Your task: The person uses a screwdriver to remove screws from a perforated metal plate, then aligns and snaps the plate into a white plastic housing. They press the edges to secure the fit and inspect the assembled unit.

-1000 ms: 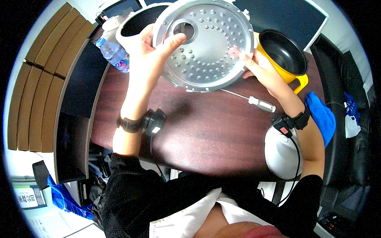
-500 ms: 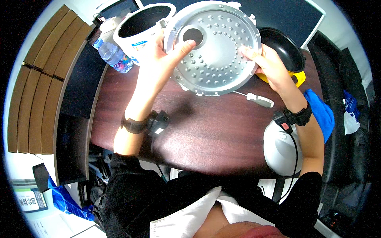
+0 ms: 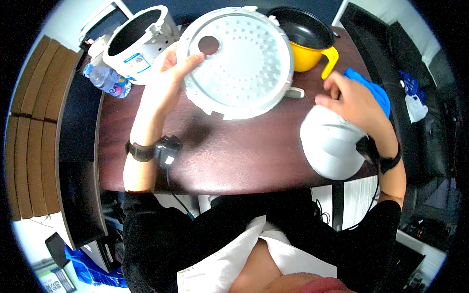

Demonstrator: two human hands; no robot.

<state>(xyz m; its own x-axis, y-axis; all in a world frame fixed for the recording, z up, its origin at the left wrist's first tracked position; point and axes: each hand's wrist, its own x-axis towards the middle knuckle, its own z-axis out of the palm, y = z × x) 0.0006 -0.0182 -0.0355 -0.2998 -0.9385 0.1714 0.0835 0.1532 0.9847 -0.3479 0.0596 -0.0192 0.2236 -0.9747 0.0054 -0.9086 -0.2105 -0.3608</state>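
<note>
One round metal plate (image 3: 249,66), at the view's 12 o'clock, lifted off the tabletop (image 3: 229,161). Left hand (image 3: 166,80) pinching its rim at 9 o'clock, thumb beside the hole. Right hand (image 3: 356,102) at 2 o'clock: blurred, fingers loosely parted, nothing seen in them; near white dome (image 3: 330,151). Judged step: one-handed holding. Next move calls for steady left grip.

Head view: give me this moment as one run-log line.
left hand: holding metal disc; right hand: no held object visible, near white dome; yellow pot: partly behind disc
</note>
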